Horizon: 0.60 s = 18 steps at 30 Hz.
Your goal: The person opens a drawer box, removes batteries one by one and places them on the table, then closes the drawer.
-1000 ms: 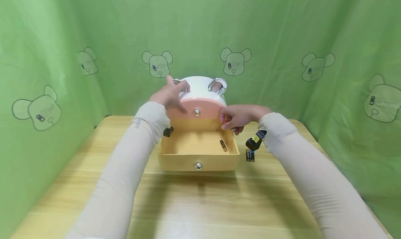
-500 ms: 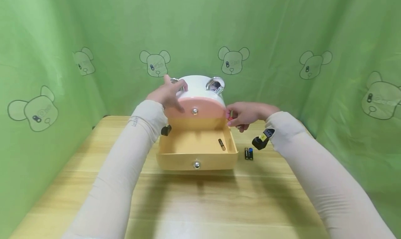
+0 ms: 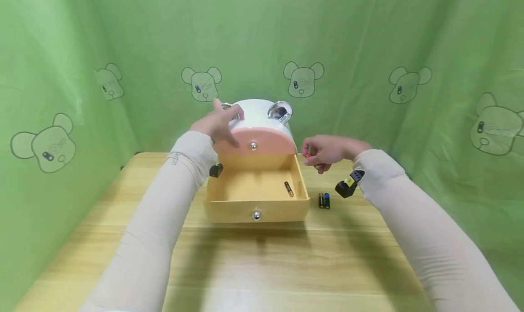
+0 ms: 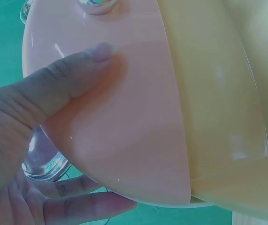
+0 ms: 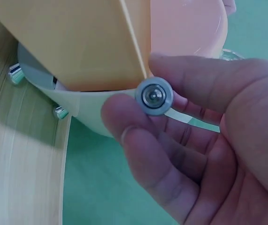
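the pink panel [image 4: 124, 126] looks glossy plastic, the yellow drawer [image 3: 229, 213] smooth plastic, its knob [image 3: 256, 215] shiny metal, the tabletop [image 3: 262, 271] grained wood, the sleeves [image 3: 151, 230] matt cloth.

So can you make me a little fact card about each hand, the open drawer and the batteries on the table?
Left hand: grips the round-topped cabinet, thumb against its pink front
Right hand: pinches a small cylinder, probably a battery
Yellow drawer: pulled out, one dark battery inside
Table: two dark batteries side by side, one blue-ended
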Motion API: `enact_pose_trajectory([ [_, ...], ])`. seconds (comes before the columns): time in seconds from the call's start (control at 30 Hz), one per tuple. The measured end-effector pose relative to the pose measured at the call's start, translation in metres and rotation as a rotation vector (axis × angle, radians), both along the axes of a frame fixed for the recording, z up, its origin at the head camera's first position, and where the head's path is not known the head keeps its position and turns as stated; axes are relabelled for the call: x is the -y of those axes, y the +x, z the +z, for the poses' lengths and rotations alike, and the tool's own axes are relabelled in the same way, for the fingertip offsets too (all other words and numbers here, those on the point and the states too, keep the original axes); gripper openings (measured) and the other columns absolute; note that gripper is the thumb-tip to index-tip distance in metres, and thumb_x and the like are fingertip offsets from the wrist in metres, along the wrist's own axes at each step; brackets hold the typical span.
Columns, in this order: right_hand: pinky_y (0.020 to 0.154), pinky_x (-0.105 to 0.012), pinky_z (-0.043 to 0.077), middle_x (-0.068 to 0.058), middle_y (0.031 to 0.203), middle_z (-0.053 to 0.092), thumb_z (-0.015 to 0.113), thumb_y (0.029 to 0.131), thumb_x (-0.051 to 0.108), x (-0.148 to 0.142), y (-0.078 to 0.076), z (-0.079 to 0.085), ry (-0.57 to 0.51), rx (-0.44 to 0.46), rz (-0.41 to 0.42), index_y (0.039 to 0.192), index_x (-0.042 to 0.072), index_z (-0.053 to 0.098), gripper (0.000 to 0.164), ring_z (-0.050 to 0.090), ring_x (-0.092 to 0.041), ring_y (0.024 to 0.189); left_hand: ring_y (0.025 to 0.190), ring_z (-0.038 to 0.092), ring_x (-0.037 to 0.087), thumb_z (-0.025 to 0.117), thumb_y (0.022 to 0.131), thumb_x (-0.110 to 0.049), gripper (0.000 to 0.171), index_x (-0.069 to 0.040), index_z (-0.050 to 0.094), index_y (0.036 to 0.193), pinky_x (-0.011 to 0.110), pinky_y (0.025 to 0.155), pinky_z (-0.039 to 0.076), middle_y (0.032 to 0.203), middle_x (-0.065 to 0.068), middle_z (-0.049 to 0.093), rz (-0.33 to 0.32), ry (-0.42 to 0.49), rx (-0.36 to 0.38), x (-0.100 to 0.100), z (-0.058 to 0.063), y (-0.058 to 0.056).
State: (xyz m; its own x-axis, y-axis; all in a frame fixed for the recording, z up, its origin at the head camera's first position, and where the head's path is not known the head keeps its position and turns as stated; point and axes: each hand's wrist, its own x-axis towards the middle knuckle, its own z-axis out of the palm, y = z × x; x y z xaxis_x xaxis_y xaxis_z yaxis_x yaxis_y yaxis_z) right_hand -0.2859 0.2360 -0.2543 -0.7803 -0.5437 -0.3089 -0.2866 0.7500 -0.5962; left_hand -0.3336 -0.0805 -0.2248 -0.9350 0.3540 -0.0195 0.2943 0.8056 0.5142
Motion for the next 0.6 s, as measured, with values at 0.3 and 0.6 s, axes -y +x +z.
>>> enact_pose_trajectory([
  [0.3,0.065,-0.036,0.058,-0.015,0.081,0.058,0.060,0.095,0.012,-0.011,0.000,-0.009,-0.012,-0.004,-0.016,0.110,-0.001,0.047,0.024,0.064,-0.024,0.069,0.097,0.051,0.033,0.087,0.064,-0.010,0.075,-0.037,0.047,0.120,0.043,0.070,0.053,0.150,0.019,-0.003,-0.001,0.005,0.009,0.002,0.002,0.001],
  [0.6,0.066,-0.037,0.059,-0.016,0.088,0.057,0.059,0.095,0.010,-0.020,-0.002,-0.016,-0.036,0.003,-0.059,0.108,-0.002,0.046,0.022,0.064,-0.025,0.071,0.099,0.050,0.034,0.087,0.064,-0.009,0.073,-0.037,0.048,0.119,0.043,0.072,0.052,0.152,0.017,-0.006,0.004,0.026,0.025,0.002,0.003,0.003],
])
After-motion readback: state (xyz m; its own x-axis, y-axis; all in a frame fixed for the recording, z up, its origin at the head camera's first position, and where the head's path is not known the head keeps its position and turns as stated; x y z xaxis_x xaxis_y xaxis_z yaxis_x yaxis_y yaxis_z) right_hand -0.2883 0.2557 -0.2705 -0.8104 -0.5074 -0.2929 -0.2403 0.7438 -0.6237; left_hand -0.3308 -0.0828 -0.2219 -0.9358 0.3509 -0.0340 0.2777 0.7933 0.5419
